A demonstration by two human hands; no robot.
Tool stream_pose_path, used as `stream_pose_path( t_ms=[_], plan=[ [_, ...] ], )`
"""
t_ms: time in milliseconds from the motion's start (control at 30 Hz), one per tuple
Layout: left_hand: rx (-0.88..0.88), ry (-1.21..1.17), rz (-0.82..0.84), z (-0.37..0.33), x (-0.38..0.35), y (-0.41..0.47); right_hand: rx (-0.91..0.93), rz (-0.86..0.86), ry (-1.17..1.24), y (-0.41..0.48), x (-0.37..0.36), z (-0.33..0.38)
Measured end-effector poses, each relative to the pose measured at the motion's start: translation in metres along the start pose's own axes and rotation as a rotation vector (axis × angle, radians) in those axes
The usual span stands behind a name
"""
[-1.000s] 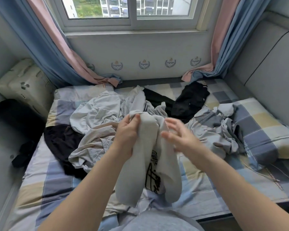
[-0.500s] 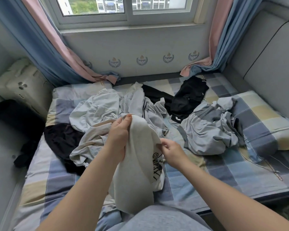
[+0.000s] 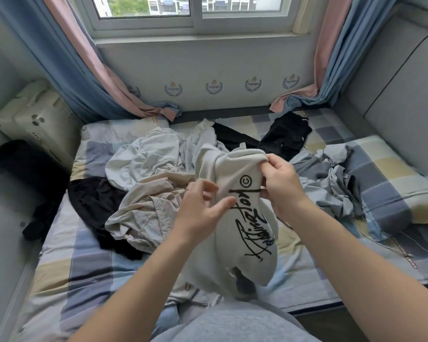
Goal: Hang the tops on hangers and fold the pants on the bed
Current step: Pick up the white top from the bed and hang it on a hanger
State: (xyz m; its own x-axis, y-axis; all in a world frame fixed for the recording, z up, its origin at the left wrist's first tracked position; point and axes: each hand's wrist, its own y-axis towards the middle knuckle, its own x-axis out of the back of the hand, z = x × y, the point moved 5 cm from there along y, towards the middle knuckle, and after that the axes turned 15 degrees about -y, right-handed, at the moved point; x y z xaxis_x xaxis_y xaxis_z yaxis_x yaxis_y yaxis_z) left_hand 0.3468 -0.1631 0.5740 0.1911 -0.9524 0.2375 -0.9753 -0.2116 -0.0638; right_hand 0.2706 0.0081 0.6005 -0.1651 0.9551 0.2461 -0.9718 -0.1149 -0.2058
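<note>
Over the checked bed [image 3: 89, 272], head view: the white top [image 3: 247, 233] is held up off the heap, bunched, probably so that its neck or hem can be found for a hanger. At its upper fold the right hand [image 3: 282, 186] is clamped, fingers curled round the cloth; the left hand [image 3: 200, 213] lies at the left edge, fingers parted, touching but not gripping. The fabric looks a thick, soft knit with black script print. Beneath lie a thin, creased beige shirt [image 3: 143, 211], a black garment [image 3: 284, 134] and a grey garment [image 3: 331, 188]; no hanger is visible
</note>
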Motion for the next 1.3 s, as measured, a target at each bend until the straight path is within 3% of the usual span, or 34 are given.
stream_pose_path(
  t_ms=[133,233,300,367,467,667,800,933,1033,1167,1300],
  plan=[
    [-0.103,0.067,0.028,-0.001,-0.028,-0.018,-0.012,-0.053,0.167,-0.002,0.01,0.028],
    [0.022,0.106,0.046,0.015,-0.046,-0.02,-0.008,-0.056,0.321,-0.004,0.014,0.044],
    [0.107,0.173,-0.031,0.03,-0.043,-0.014,0.001,-0.034,0.427,-0.007,0.015,0.052],
    [0.164,0.075,-0.076,0.042,-0.032,-0.001,0.012,0.0,0.519,-0.011,0.018,0.058],
    [0.195,-0.143,0.018,0.06,-0.018,0.019,0.013,0.033,0.614,-0.015,0.024,0.062],
    [-0.003,-0.137,0.053,0.064,-0.016,0.041,-0.093,-0.031,0.677,-0.006,0.028,0.051],
    [-0.063,-0.199,-0.11,0.063,0.002,0.038,-0.156,-0.144,0.653,0.005,0.043,0.03],
    [-0.113,-0.348,-0.246,0.047,0.022,0.039,-0.21,-0.06,0.408,0.012,0.044,0.001],
    [-0.12,-0.45,-0.155,0.028,0.013,0.035,-0.246,0.169,0.116,0.006,0.022,-0.017],
    [-0.138,-0.439,-0.003,0.022,-0.01,0.016,-0.135,0.399,-0.268,-0.007,-0.013,-0.041],
    [-0.095,-0.47,0.079,0.019,-0.006,0.01,0.064,0.492,-0.574,-0.011,-0.037,-0.062]
  ],
)
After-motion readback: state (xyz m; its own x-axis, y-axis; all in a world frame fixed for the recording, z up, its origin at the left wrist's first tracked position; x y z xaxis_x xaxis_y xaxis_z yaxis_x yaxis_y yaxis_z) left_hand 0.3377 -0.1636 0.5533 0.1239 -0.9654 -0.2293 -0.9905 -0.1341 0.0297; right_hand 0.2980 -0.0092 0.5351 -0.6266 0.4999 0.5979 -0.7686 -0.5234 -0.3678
